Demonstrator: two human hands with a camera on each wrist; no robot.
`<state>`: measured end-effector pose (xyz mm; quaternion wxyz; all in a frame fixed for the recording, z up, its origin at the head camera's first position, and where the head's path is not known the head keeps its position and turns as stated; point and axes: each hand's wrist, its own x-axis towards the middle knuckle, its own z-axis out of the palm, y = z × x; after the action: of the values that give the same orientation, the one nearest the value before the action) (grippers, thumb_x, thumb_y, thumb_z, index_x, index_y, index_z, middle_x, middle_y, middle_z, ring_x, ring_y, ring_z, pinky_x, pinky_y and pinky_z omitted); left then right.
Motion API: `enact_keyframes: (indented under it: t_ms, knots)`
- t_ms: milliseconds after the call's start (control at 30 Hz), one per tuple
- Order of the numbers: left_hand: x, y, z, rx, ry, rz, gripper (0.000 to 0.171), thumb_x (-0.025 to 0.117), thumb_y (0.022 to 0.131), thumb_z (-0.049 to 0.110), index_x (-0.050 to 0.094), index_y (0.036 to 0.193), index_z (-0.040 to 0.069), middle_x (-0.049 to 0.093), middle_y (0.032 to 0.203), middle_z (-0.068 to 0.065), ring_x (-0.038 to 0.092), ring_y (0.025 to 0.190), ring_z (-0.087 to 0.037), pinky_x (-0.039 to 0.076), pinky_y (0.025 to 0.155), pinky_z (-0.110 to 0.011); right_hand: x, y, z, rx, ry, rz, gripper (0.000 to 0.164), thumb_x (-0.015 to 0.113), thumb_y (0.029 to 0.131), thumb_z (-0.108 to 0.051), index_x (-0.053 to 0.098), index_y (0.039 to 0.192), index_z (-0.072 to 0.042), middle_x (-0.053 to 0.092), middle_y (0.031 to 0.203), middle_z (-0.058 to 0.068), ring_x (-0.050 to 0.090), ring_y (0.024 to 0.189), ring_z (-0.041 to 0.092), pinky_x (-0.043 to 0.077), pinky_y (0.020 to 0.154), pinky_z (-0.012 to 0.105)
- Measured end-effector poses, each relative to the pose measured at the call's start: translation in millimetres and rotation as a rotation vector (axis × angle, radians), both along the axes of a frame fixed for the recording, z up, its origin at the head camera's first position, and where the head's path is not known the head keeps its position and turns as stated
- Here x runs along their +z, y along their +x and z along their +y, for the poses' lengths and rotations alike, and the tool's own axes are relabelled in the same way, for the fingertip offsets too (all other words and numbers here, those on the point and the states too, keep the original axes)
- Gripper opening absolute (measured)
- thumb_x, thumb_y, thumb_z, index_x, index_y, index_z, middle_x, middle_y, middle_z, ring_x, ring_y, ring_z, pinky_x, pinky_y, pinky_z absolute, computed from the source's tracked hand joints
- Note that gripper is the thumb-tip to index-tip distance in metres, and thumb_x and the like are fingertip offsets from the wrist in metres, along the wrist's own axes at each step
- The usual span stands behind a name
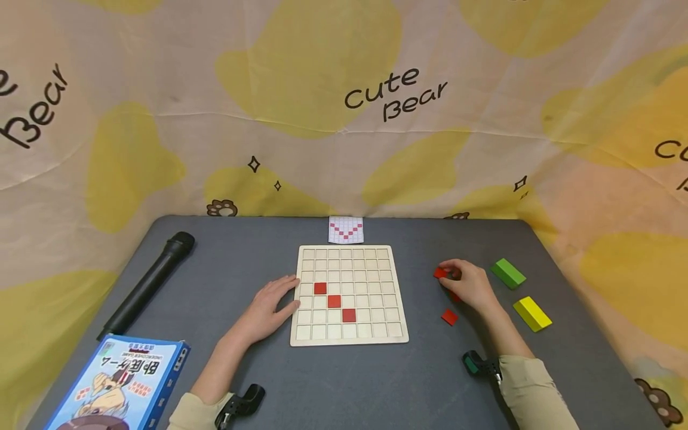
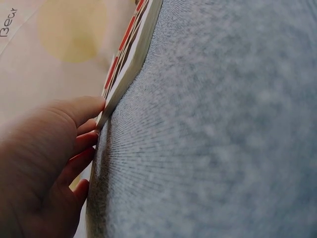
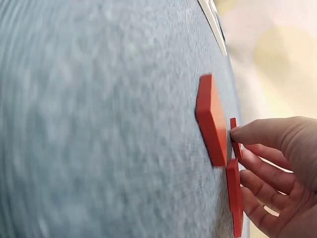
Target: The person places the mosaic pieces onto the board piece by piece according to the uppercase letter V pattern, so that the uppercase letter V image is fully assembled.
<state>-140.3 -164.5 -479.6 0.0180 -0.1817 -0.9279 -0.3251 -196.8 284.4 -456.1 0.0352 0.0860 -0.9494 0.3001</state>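
A pale wooden grid board [image 1: 400, 331] lies mid-table with three red square tiles on a descending diagonal, one of them a middle tile [image 1: 334, 301]. Fingertips of my left hand [image 1: 264, 310] touch the board's left edge, fingers fairly straight; the left wrist view shows the thumb against its side. To the right of the board, my right hand [image 1: 469, 285] pinches a red tile [image 3: 235, 136] between thumb and fingers, low over the table. Another loose red tile [image 1: 449, 317] lies nearer me, and more red tiles [image 3: 233, 186] sit under the fingers, partly hidden.
A small pattern card [image 1: 346, 230] with pink squares stands behind the board. Green [image 1: 508, 273] and yellow blocks [image 1: 532, 313] lie right of my right hand. At the left are a black microphone [image 1: 147, 283] and a blue box [image 1: 115, 382]. A printed cloth [image 1: 301, 71] hangs behind the table.
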Motion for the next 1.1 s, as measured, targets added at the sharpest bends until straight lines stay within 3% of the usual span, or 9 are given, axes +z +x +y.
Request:
enact_keyframes:
  t_ms: [267, 767, 1100]
  knots:
    - [-0.6, 0.9, 0.7, -0.001, 0.009, -0.004, 0.051, 0.065, 0.095, 0.021, 0.051, 0.14, 0.0, 0.047, 0.144, -0.021, 0.037, 0.137, -0.04, 0.025, 0.112, -0.058, -3.5, -2.3, -17.1, 0.009, -0.021, 0.021, 0.029, 0.075, 0.084, -0.011, 0.07, 0.112, -0.003, 0.069, 0.1, 0.012, 0.06, 0.09, 0.028, 0.05, 0.08, 0.044]
    - [-1.6, 0.8, -0.6, 0.0, 0.015, 0.012, 0.051, 0.065, 0.095, 0.02, 0.052, 0.139, 0.0, 0.048, 0.144, -0.02, 0.038, 0.137, -0.039, 0.026, 0.111, -0.059, 2.0, -5.0, -76.3, 0.059, -0.183, -0.015, 0.03, 0.077, 0.084, -0.016, 0.071, 0.113, -0.008, 0.07, 0.103, 0.007, 0.06, 0.09, 0.022, 0.049, 0.076, 0.036]
    - [-2.4, -0.1, -0.4, -0.001, 0.018, 0.014, 0.051, 0.065, 0.094, 0.02, 0.052, 0.139, 0.0, 0.048, 0.144, -0.021, 0.038, 0.136, -0.039, 0.026, 0.111, -0.058, 2.2, -8.8, -128.3, 0.139, -0.258, -0.056, 0.027, 0.078, 0.082, -0.013, 0.073, 0.109, -0.009, 0.067, 0.088, 0.001, 0.058, 0.078, 0.016, 0.048, 0.067, 0.03]
